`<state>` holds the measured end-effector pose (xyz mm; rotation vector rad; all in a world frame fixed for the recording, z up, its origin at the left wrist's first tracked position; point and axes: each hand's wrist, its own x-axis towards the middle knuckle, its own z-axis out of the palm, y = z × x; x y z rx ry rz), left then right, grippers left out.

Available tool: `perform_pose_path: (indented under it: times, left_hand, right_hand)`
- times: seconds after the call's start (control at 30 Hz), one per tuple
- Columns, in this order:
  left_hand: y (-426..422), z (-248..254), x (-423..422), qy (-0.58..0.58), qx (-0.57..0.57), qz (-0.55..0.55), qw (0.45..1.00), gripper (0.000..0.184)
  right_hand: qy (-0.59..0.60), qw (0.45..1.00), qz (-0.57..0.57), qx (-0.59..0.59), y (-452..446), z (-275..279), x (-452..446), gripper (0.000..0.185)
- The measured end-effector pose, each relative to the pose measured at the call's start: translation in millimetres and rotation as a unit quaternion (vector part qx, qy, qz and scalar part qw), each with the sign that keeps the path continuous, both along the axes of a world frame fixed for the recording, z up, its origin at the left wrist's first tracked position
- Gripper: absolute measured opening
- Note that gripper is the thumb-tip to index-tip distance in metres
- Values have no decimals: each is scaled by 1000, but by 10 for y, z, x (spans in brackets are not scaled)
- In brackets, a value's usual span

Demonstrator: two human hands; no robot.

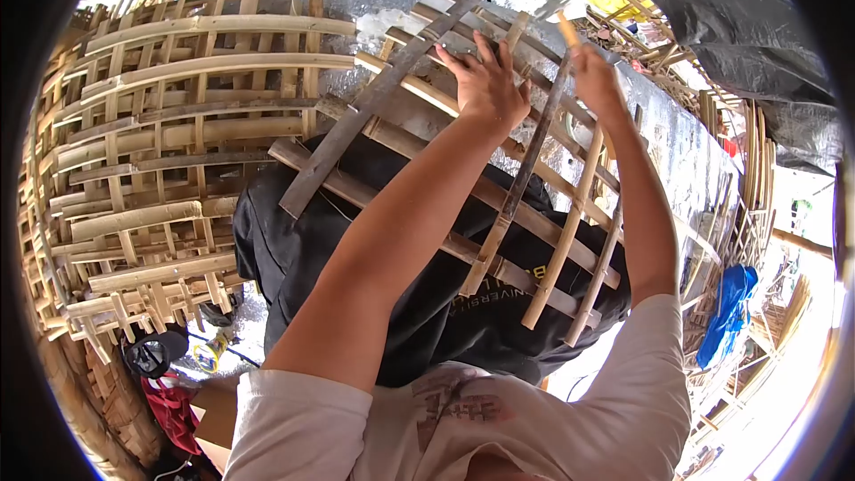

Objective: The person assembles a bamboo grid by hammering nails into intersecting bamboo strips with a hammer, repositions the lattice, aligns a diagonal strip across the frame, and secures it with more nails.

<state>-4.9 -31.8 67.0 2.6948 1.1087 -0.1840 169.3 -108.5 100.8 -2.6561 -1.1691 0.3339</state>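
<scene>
A lattice of crossed bamboo slats (534, 269) lies slanted over my lap, its far end on a shiny silver sheet. My left hand (490, 87) rests on the upper part of this lattice, fingers spread apart. Whether anything small lies under its fingers cannot be made out. In my right hand (595, 85) is a hammer (567, 28), gripped by its light wooden handle. The hammer's head is raised near the lattice's far end, just right of my left hand. Some slats are dark and weathered, others pale.
Finished-looking bamboo latticework (151, 116) stacks up on the left. The silver sheet (677, 142) spreads beyond and to the right. Black plastic (748, 36) hangs at upper right. A blue cloth or bag (726, 312) lies at right, a dark cap (153, 353) at lower left.
</scene>
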Motion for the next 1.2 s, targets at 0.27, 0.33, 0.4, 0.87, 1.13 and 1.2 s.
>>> perform_pose_path:
  times: [0.27, 0.33, 0.4, 0.87, 1.13, 1.2]
  left_hand:
    - [-1, -12, 30, 4, 5, 1, 1000, 73]
    - [-5, -26, -1, -2, 12, 2, 1000, 73]
    - [-4, -30, 12, -4, 19, 4, 1000, 72]
    - [-1, -31, 29, -9, 3, 6, 1000, 72]
    - [15, 40, 3, 5, -17, -2, 1000, 72]
    - [31, 82, 2, 9, -23, -5, 1000, 72]
  right_hand:
    - [-12, 994, 50, -94, -51, -40, 260, 41]
    - [42, 999, -25, -22, -27, 121, 182, 43]
    - [-107, 989, 14, 96, -52, -92, 323, 42]
    - [122, 987, 0, -106, 87, -7, -48, 43]
    - [603, 764, -153, 172, -600, 715, -28, 39]
    - [625, 720, -169, 250, -966, 927, -140, 41]
